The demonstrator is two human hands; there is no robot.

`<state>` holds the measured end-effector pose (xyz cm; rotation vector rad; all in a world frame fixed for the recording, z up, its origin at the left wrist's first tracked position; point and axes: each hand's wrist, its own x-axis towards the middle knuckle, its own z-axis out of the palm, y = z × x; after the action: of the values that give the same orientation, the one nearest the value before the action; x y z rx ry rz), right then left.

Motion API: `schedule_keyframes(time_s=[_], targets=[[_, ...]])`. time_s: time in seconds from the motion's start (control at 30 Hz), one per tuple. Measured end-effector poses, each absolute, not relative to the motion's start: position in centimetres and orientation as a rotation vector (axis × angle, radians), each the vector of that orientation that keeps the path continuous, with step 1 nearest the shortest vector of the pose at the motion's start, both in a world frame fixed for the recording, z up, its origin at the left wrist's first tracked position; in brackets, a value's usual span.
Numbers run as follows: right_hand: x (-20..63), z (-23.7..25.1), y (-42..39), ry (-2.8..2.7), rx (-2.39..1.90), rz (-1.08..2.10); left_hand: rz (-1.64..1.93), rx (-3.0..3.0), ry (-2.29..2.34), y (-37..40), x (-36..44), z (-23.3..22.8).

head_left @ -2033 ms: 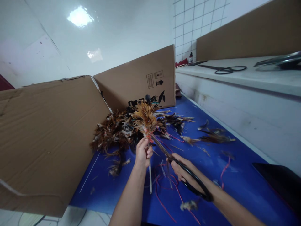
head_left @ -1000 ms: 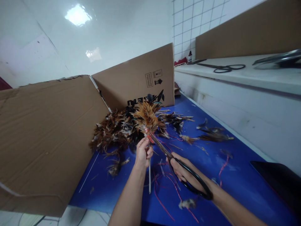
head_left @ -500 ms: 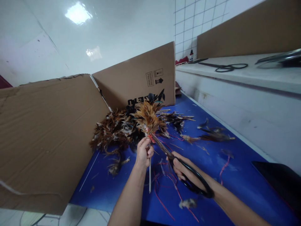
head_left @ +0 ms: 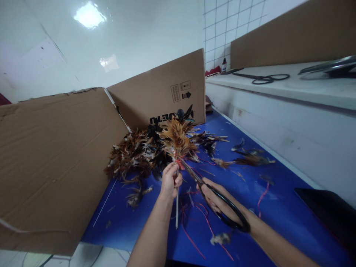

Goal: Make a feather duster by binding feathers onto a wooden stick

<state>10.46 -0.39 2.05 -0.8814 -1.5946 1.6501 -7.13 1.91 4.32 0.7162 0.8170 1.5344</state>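
Note:
My left hand grips a thin stick topped with a tuft of orange-brown feathers bound by red string. My right hand holds large black-handled scissors, whose blades point up-left and meet the red binding just below the tuft. Both hands hover over a blue table. A pile of dark brown feathers lies behind the tuft.
Cardboard sheets stand at the left and back. Loose feathers and red string scraps litter the blue surface. A white ledge on the right carries another pair of scissors. A dark object lies at the right edge.
The hands, tuft and scissors stay almost in place; the scissor blades have kept working at the red binding. The view has shifted slightly.

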Motion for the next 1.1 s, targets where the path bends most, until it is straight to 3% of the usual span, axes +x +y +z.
schedule_keyframes(time_s=[0.8, 0.97, 1.1], targets=[[10.5, 3.0, -0.4, -1.672, -0.726, 1.65, 1.521, 0.724, 0.811, 2.1, -7.1, 4.0], [12.6, 3.6, -0.5, -1.815, -0.843, 1.537, 1.611, 0.693, 0.781, 2.2, -7.6, 4.5], [14.9, 4.5, -0.9, -2.063, -1.171, 1.234, 1.626, 0.663, 0.707, 2.2, -8.4, 5.1]])
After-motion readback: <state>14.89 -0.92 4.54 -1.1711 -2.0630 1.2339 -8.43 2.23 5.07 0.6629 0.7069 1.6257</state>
